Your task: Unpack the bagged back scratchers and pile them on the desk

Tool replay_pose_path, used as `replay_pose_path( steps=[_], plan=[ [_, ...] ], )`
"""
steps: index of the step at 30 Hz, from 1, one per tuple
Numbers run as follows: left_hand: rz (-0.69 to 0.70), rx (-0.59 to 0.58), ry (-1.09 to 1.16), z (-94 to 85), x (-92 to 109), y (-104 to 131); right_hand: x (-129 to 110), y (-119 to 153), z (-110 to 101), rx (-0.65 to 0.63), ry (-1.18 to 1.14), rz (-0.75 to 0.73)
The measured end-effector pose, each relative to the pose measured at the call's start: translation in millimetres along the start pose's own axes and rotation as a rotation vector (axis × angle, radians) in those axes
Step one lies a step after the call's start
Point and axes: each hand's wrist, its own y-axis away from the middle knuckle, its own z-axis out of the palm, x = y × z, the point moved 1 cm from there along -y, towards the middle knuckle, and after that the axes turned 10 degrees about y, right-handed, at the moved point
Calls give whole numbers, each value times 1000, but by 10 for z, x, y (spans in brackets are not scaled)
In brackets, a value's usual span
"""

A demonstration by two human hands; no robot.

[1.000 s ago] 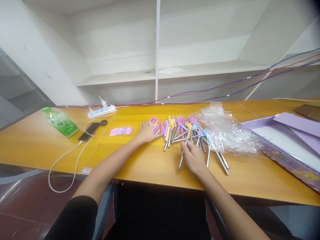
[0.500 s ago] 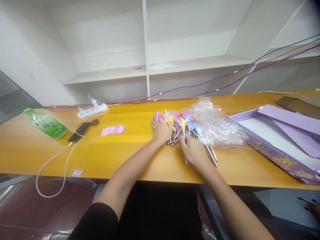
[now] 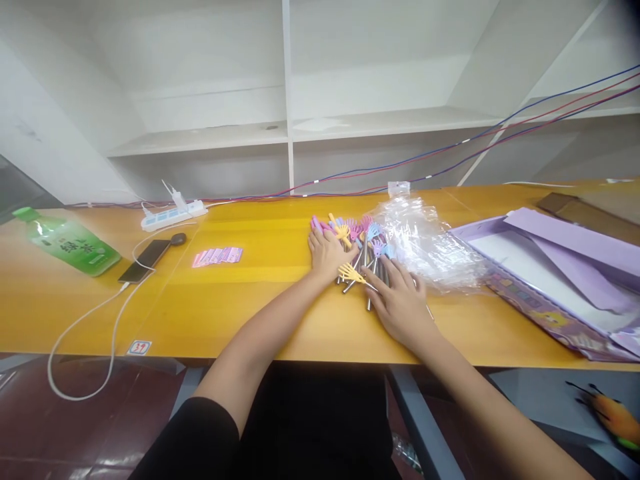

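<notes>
A pile of small hand-shaped sticks in pink, blue, purple and yellow with metal rods (image 3: 373, 233) lies on the orange table. My left hand (image 3: 327, 255) rests on the pile's left side, fingers spread over pink and purple handles. On the right side, my right hand (image 3: 400, 297) lies with its fingers apart over the metal rods. A yellow hand-shaped stick (image 3: 351, 273) sits in front of the pile, its rod running to my right hand's fingertips. Clear plastic bags (image 3: 425, 243) touch the pile's right side.
A purple box (image 3: 545, 310) stands at the right. Small pink and purple cards (image 3: 218, 257) lie to the left, beyond them a phone (image 3: 145, 261) on a white cable, a power strip (image 3: 174, 216) and a green bottle (image 3: 73, 241). White shelves (image 3: 200, 140) rise behind.
My right hand has loosened from the yellow stick and spread over the rods. That stick has tipped from upright in view to pointing left. The view has shifted slightly right.
</notes>
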Motion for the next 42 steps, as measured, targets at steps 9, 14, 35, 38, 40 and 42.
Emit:
replay_pose_path(
  steps=[9, 14, 35, 38, 40, 42],
  plan=[
    [-7, 22, 0, 188, 129, -212, 305, -324, 333, -64, -33, -28],
    [-4, 32, 4, 288, 206, -350, 560, -533, 527, -76, -58, -42],
    [177, -40, 244, -13, -315, -238, 442, -731, 425, 72, -78, -12],
    [174, -63, 285, -139, -403, -272, 360, -765, 269, 118, -126, 19],
    [168, -67, 283, -238, -404, -291, 303, -784, 95, 174, -163, 43],
    [173, -69, 270, -371, -392, -256, 237, -789, -121, 238, -186, 99]
  ],
)
